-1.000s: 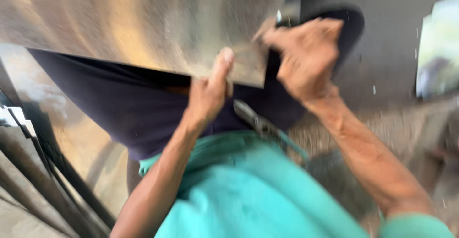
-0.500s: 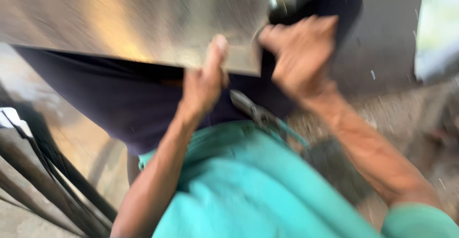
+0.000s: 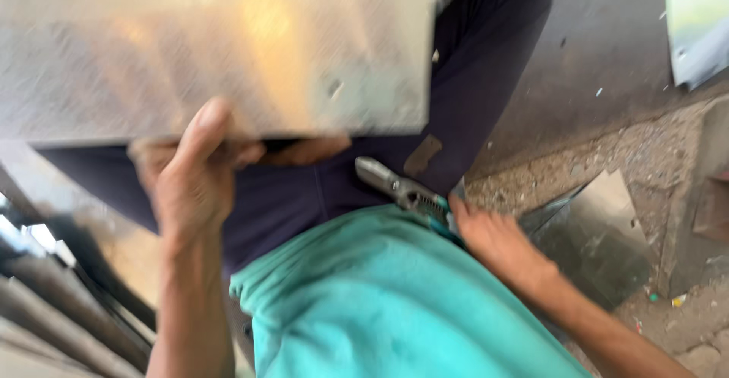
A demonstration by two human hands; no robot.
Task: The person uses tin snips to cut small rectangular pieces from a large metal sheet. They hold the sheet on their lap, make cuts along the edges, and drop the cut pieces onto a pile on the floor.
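Right hand point(image 3: 493, 237) has dropped from the metal sheet point(image 3: 220, 48) to the snips point(image 3: 402, 190), grip closed on the handles, blades pointing up-left; left hand point(image 3: 190, 177) pinches the sheet's lower edge.

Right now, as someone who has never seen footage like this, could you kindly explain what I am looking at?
This is a single view from a camera worn on a person's head, looking down at their own lap and hands. The left hand grips the lower edge of a large shiny metal sheet held over their dark trousers. The right hand grasps pliers with teal handles near the teal shirt. A smaller metal piece lies on the gritty ground. The picture is motion-blurred.
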